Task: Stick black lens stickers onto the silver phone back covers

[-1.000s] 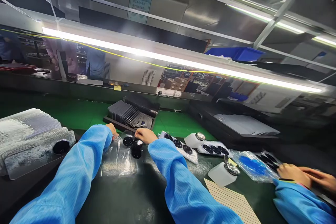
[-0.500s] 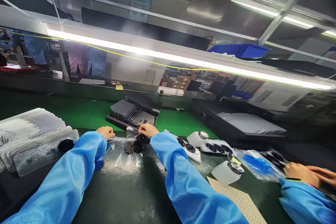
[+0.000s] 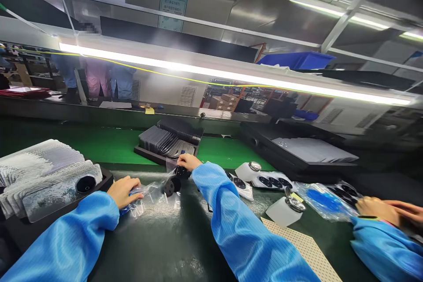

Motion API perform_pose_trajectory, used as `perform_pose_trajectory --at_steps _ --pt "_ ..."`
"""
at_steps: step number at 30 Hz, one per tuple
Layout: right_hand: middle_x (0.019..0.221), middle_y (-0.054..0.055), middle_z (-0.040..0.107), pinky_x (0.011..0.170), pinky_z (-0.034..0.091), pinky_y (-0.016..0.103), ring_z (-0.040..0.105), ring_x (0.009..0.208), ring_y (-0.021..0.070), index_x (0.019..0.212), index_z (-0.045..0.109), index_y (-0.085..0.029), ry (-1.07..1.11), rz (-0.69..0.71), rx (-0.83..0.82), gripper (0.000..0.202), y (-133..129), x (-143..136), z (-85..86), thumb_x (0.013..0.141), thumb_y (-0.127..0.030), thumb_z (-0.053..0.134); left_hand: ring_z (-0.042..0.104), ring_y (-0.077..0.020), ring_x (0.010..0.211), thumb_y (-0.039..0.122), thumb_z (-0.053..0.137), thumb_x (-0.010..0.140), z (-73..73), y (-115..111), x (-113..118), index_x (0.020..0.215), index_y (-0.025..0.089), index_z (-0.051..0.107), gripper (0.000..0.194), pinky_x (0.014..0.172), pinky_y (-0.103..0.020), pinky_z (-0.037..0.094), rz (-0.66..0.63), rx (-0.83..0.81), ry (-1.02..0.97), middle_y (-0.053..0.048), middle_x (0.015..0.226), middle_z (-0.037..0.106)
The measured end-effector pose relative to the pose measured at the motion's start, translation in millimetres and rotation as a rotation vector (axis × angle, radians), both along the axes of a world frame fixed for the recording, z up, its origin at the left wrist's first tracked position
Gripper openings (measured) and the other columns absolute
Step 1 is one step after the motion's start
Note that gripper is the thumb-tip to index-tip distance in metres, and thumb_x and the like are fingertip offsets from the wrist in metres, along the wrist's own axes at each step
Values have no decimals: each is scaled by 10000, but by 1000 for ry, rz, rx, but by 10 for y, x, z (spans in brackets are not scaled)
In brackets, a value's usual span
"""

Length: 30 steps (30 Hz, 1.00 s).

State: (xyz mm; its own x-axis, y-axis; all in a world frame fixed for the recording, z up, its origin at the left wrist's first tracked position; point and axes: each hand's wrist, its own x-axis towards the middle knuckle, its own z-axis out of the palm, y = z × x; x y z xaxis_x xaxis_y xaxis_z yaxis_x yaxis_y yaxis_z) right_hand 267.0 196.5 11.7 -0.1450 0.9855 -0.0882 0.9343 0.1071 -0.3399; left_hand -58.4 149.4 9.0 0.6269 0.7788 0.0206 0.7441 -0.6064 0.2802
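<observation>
Blue sleeves cover both my arms. My left hand is closed over a crumpled blue plastic piece at the left end of a clear plastic bag; its fingers partly hide the blue. Round black discs lie in or under the bag; I cannot tell which. With fingertips pinched, my right hand grips the bag's upper right edge, beside another black round part. To the left, stacked clear patterned sheets stand in a black tray, the front one with a black round camera cutout.
Behind my hands a black tray of dark sheets sits on a green mat. On the right are two white pump bottles, bagged black discs, a perforated board, a bag of blue pieces and a co-worker's hands.
My left hand has come back toward me and left, from the bag's upper edge onto the blue piece. My right hand has shifted slightly, still pinching the bag, which now looks pulled narrower.
</observation>
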Motion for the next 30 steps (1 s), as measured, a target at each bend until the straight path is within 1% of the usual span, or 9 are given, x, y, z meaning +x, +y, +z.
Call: perform_pose_trajectory --at_steps 3,7,11,15,19,22,24,27,30 --pt "1169 75 608 839 534 400 622 981 197 1164 585 -167 18 22 8 277 35 7 -28 939 -326 567 573 -198 809 498 475 873 21 -99 -106 921 237 556 278 699 -283 370 9 -29 45 -13 844 587" --pt "1165 74 609 833 536 400 623 977 198 1166 583 -163 41 59 15 283 78 5 -89 937 -328 570 580 -211 806 484 472 870 74 -246 -255 935 241 556 266 675 -286 352 36 -78 96 -21 854 617" --pt "1168 74 607 835 536 400 622 979 199 1167 584 -165 57 87 34 283 121 2 -147 937 -329 568 585 -220 813 460 491 858 146 -428 -426 918 239 566 241 687 -294 352 64 -125 137 -24 858 634" --pt "1162 74 609 830 537 398 624 970 195 1167 583 -164 65 136 56 283 171 -32 -164 937 -328 569 575 -221 799 427 518 848 244 -675 -630 863 234 574 202 703 -303 345 80 -157 166 -20 840 638" --pt "1147 72 615 822 540 397 629 960 194 1164 582 -156 64 235 82 286 208 -174 -165 935 -326 574 554 -230 832 388 576 815 370 -968 -794 828 238 580 151 713 -305 330 105 -194 210 -7 861 642" --pt "1157 74 612 838 534 405 624 977 197 1159 586 -159 51 302 126 278 210 -334 -176 935 -323 574 539 -227 861 369 602 800 464 -1158 -834 816 237 572 136 716 -299 325 107 -228 212 5 877 636" --pt "1176 76 606 861 524 414 615 1003 201 1154 592 -167 37 333 160 266 204 -434 -179 937 -320 570 532 -218 852 359 592 807 507 -1244 -826 807 231 561 132 718 -299 327 84 -244 204 8 878 632" --pt "1188 76 603 884 512 421 605 1026 204 1140 601 -174 19 374 198 250 199 -536 -149 938 -317 567 531 -211 841 352 566 823 526 -1309 -804 812 228 553 126 734 -303 334 55 -256 195 3 885 628" --pt "1180 74 606 894 503 432 601 1035 210 1127 605 -167 16 381 225 248 175 -556 -58 929 -314 582 531 -220 863 348 559 824 514 -1325 -796 832 233 558 115 744 -307 340 60 -274 185 -4 910 624"
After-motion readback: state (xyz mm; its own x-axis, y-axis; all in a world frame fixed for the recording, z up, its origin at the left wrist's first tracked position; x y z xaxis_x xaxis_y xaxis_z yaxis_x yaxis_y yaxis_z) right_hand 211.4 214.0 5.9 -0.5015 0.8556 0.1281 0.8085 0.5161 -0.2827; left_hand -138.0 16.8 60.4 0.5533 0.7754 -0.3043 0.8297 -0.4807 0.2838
